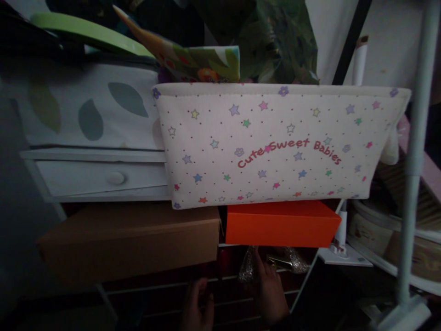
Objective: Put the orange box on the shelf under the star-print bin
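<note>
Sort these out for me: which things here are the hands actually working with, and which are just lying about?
Being handled: right hand at a glittery clear bag; left hand close by, apparently empty.
Just lying about: star-printed fabric bin, orange box, brown cardboard box, white drawer.

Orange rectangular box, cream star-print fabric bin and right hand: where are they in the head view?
Orange rectangular box [282, 224], head view, on its top face.
Cream star-print fabric bin [265, 147], head view, on its front panel's lettering.
Right hand [268, 294], head view, on the back of the hand.
</note>
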{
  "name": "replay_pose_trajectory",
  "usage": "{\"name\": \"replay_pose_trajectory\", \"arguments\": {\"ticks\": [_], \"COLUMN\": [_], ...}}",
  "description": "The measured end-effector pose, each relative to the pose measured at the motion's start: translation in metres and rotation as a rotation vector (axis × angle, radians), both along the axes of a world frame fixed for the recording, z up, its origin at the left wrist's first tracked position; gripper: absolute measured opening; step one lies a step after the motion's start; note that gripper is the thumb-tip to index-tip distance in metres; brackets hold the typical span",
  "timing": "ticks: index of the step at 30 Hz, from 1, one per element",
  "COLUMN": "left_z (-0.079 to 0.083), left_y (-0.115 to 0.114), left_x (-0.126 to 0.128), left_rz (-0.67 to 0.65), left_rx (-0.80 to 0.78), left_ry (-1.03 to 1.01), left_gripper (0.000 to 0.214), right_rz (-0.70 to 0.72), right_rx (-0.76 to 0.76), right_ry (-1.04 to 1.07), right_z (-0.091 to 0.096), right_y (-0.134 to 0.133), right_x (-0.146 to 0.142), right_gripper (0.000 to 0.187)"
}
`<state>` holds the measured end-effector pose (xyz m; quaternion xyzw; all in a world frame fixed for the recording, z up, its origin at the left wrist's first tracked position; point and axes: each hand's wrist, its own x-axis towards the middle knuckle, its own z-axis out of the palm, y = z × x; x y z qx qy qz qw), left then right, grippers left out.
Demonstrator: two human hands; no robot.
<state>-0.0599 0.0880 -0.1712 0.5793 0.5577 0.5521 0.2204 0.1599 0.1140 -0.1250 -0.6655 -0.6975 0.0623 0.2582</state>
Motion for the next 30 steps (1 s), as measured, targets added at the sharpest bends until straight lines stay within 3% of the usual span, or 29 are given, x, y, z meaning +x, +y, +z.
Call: {"name": "replay_pose_trajectory", "arguments": {"ticks": [3, 7, 14, 19, 25, 30], "left_z": [-0.007, -0.022, -0.021, -0.013, -0.014, -0.014], "left_y": [-0.003, -0.003, 0.006, 0.006, 0.000, -0.002], "left_x": [0.014, 0.031, 0.024, 0.023, 0.035, 0.039], "left_rz": [-0.075, -0.258, -0.425, -0.412, -0.303, -0.452], "left_rx": [0.076, 0.099, -0.007, -0.063, 0.010, 0.040], "left_ry": [0.016, 0.000, -0.061, -0.053, -0.151, -0.184], "left_gripper": [0.028, 0.043, 0.052, 0.051, 0.047, 0.057], "right_rz": [0.024, 0.022, -0.016, -0.037, -0.126, -0.099], "right_rx": [0.012, 0.060, 0.108, 0.129, 0.184, 0.142], "right_ry": [0.031, 0.126, 0.466, 0.798, 1.162, 1.307], "right_z": [0.000, 0.000, 0.006, 0.013, 0.025, 0.027], "right_y": [0.001, 0.000, -0.004, -0.009, -0.011, -0.009], "right_x": [0.001, 0.004, 0.014, 0.004, -0.013, -0.024], "right_gripper": [0.080, 0.070, 0.067, 0.069, 0.065, 0.069]}}
